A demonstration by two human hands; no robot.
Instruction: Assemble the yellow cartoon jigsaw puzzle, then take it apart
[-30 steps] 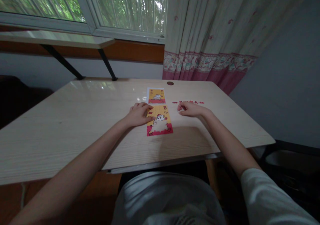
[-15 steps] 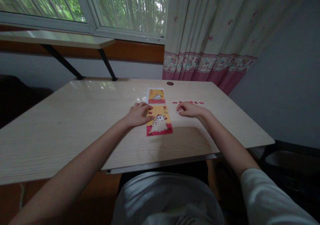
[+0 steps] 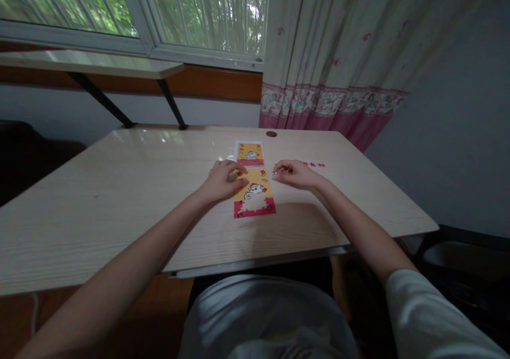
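Observation:
A partly assembled jigsaw puzzle (image 3: pixel 261 191), yellow above and red along its border, lies on the table with a gap in its lower middle where the wood shows. At its upper left edge rests my left hand (image 3: pixel 223 180), thumb and fingers apart over the puzzle and holding nothing. My right hand (image 3: pixel 294 174) hovers just right of the puzzle, fingertips pinched on a small whitish puzzle piece (image 3: pixel 274 175), mostly hidden. Behind the puzzle lies a reference picture (image 3: pixel 251 154) of the same white cartoon animal.
Several red puzzle pieces (image 3: pixel 317 164) lie in a row behind my right hand, which partly covers them. The pale wooden table (image 3: pixel 119 199) has a cable hole (image 3: pixel 271 134) near its back edge. A raised shelf (image 3: pixel 159 69) on black legs stands at the back left.
My right hand has moved left towards the puzzle with the piece in its fingertips. My left hand has opened slightly and shifted a little right; the puzzle stays in place.

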